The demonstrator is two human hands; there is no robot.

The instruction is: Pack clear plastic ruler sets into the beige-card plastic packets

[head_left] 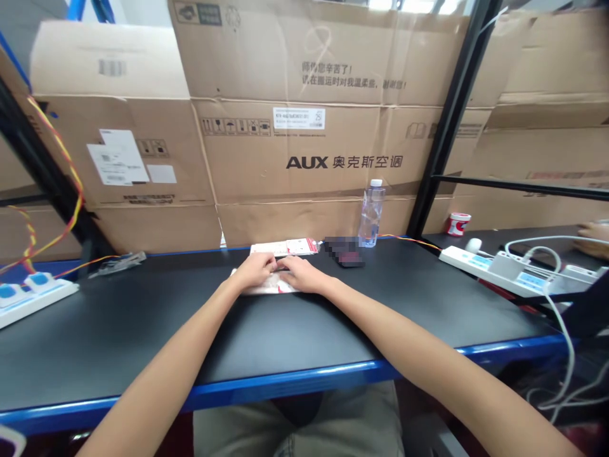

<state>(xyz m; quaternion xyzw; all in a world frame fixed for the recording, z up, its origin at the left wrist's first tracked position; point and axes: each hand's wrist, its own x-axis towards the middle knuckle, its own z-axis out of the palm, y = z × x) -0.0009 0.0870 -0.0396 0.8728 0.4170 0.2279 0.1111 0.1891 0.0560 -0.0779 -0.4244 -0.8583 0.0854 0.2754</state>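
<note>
Both my arms reach out over a black table [143, 330] with a blue front edge. My left hand [255, 269] and my right hand [302, 274] rest close together on a flat white and red packet [266, 289]. The fingers of both hands are curled and pressed onto the packet. Just behind them lies a second white and red packet or card [285, 247]. The part of the front packet under my hands is hidden.
A clear water bottle [370, 214] stands behind a dark blurred object [346, 252]. White power strips lie at the left [28, 295] and right [514, 270]. Stacked cardboard boxes [304, 146] wall the back. Another person's hand [594, 236] shows at far right, near a red and white cup [457, 224].
</note>
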